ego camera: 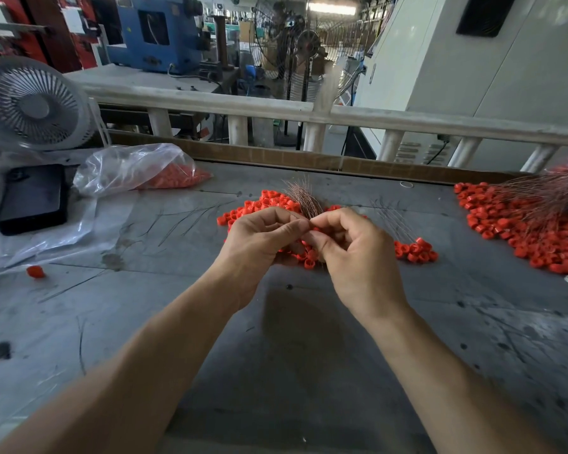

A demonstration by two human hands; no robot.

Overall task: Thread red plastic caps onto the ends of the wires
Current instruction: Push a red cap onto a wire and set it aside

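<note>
A tuft of thin copper-coloured wires [304,198] sticks up between my two hands at the middle of the grey table. My left hand [259,239] grips the bundle, with red caps [309,263] hanging below its palm. My right hand [351,249] meets it fingertip to fingertip and pinches at the wires; what it holds is too small to see. Loose red caps [266,201] lie in a heap just behind the hands. A small group of capped wires [413,249] lies to the right.
A big pile of capped wires [532,231] fills the right side. A clear bag of red caps [145,170], a black phone [33,198] and a white fan [35,104] stand at the left. One stray cap [35,271] lies on plastic sheeting.
</note>
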